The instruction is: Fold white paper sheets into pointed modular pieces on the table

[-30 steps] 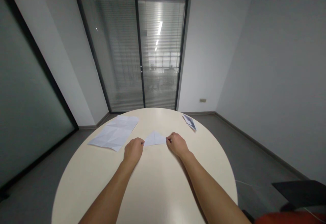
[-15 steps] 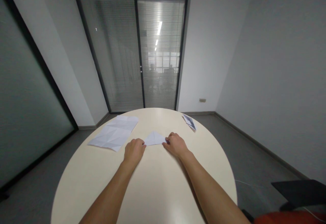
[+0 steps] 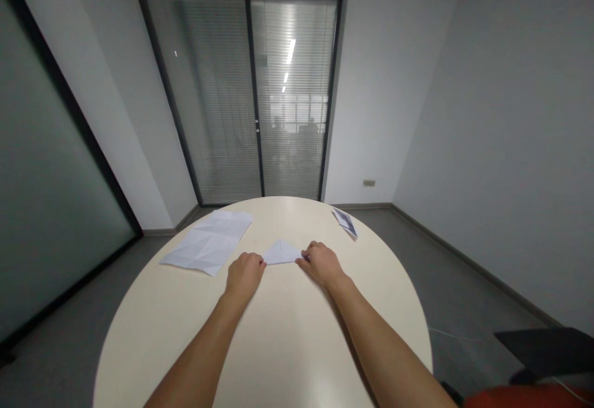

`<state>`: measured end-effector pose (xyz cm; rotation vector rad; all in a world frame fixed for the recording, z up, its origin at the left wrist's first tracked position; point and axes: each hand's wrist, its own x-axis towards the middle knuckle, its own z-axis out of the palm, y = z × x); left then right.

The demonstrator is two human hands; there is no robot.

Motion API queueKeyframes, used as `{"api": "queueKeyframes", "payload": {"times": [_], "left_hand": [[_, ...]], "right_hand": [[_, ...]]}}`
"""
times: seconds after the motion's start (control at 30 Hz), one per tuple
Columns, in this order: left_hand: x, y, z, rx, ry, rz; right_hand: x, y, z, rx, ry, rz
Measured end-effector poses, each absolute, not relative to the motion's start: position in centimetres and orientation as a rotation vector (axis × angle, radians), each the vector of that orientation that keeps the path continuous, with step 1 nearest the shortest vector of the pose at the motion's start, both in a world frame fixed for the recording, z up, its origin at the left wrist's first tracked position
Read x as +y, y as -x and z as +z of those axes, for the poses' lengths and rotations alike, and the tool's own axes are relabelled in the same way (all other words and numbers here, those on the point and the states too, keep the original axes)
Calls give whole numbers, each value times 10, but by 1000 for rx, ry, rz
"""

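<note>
Toward the far half of the round bench, as the head view shows it, a small folded paper lies between my two hands. My left hand has its fingers drawn together, pinching the paper's left corner; my right hand grips the right corner, the thumb by the near edge. Those fingers hide both tips. Held at opposite ends like this, the paper probably cannot slide or turn, and its near edge runs nearly straight across in front of me.

Off to the left, a large creased sheet lies flat, apart from my left hand; near the far right rim rests a dark-marked folded piece. I judge both sit out there so that the middle is free for my hands.

As for its looks, the folded paper is plain white, a low, broad triangle with a blunt peak pointing away from me. A fine line runs down from that peak. It looks nearly flat, though how many layers it has I cannot tell.
</note>
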<state>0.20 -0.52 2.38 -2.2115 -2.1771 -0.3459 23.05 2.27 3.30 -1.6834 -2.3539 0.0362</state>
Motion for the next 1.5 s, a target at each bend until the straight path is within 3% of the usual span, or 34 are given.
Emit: {"api": "queueKeyframes", "payload": {"times": [1.5], "left_hand": [[-3,-3,24,-2142,2170,-435]], "right_hand": [[40,-243,15,-2112,1519,265]]}}
